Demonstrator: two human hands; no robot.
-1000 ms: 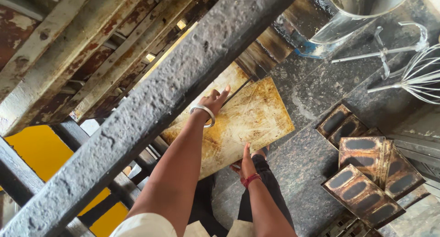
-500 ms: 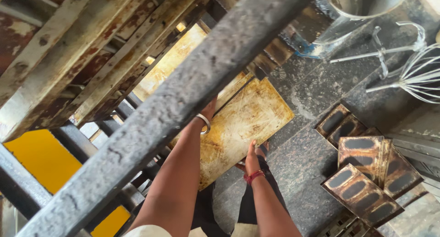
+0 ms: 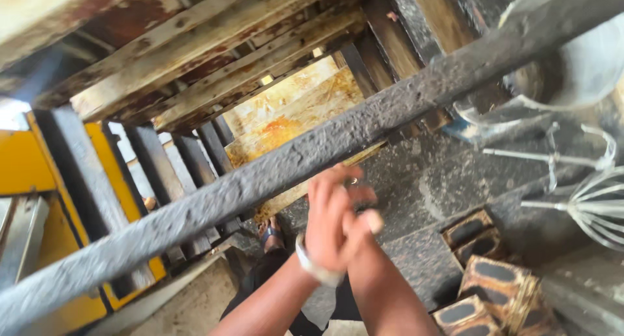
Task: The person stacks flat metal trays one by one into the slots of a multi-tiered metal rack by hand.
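Now: Tray in the Rack, Hands Off It

Beyond the hands, a greasy yellow baking tray (image 3: 292,115) lies pushed into the rusty rack (image 3: 195,56), touched by neither. The left hand (image 3: 328,222) lies loosely curled over the right hand (image 3: 364,222), pressed together, holding nothing. A dark crossbar (image 3: 260,186) hides the tray's near edge; the fingers are blurred.

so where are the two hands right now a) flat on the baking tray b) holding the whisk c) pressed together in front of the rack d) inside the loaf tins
c: the left hand and right hand are clasped together below the rack bar, clear of the baking tray, wire whisk and loaf tins.
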